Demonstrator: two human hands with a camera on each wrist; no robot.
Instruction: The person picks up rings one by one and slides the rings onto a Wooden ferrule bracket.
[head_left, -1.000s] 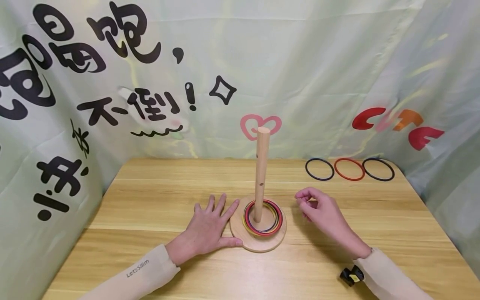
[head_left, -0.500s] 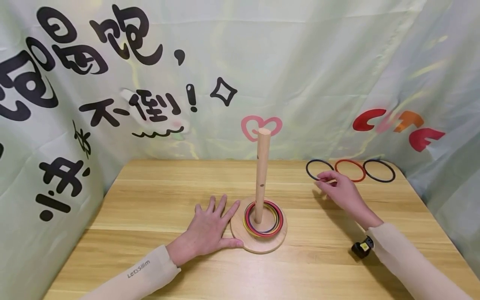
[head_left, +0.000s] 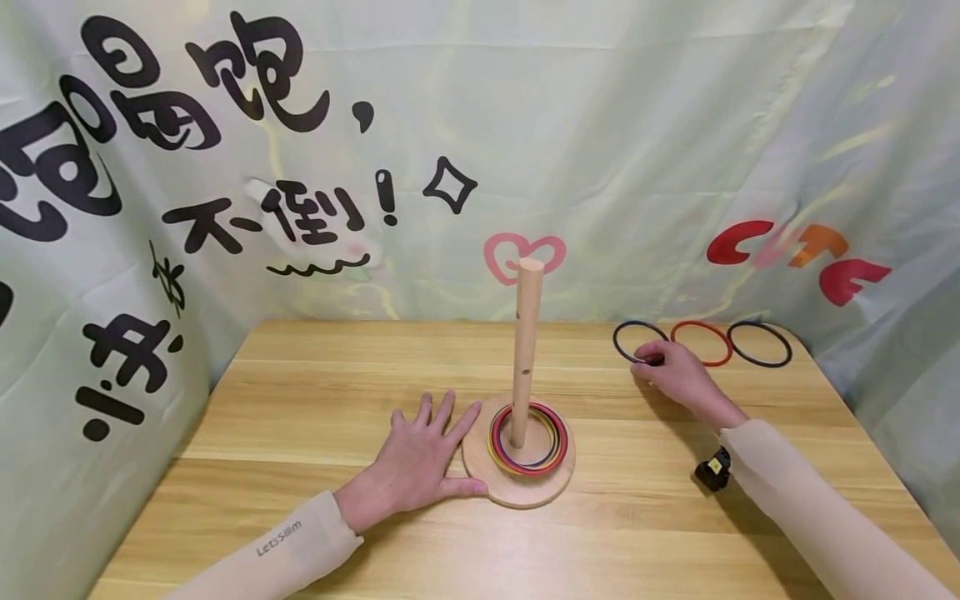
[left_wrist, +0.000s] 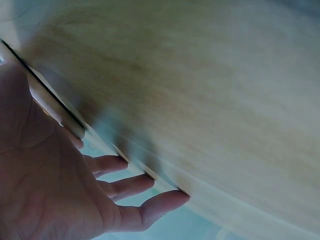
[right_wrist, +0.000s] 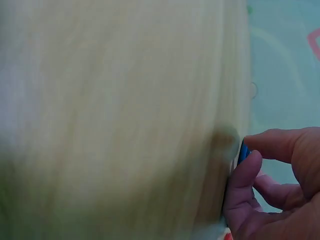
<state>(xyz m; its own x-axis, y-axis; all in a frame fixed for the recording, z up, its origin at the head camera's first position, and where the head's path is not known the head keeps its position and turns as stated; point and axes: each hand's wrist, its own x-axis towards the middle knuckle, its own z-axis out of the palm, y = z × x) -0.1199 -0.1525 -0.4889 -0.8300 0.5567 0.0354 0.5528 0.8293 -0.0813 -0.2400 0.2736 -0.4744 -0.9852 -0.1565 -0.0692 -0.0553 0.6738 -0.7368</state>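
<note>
Left of the wooden peg [head_left: 527, 342], the left hand [head_left: 411, 462] lies spread, touching its round base [head_left: 525, 493]; right of and beyond the peg, the right hand [head_left: 681, 377] pinches a blue ring [head_left: 636, 322] on the desk [head_left: 352, 358]. Red [head_left: 731, 346] and dark rings [head_left: 791, 348] lie farther right; stacked rings [head_left: 564, 446] encircle the peg's foot.

Left of the pale, cylindrical wooden peg [head_left: 526, 350], the left hand [head_left: 411, 463] lies splayed; right of it, the right hand [head_left: 681, 372] apparently pinches.
</note>
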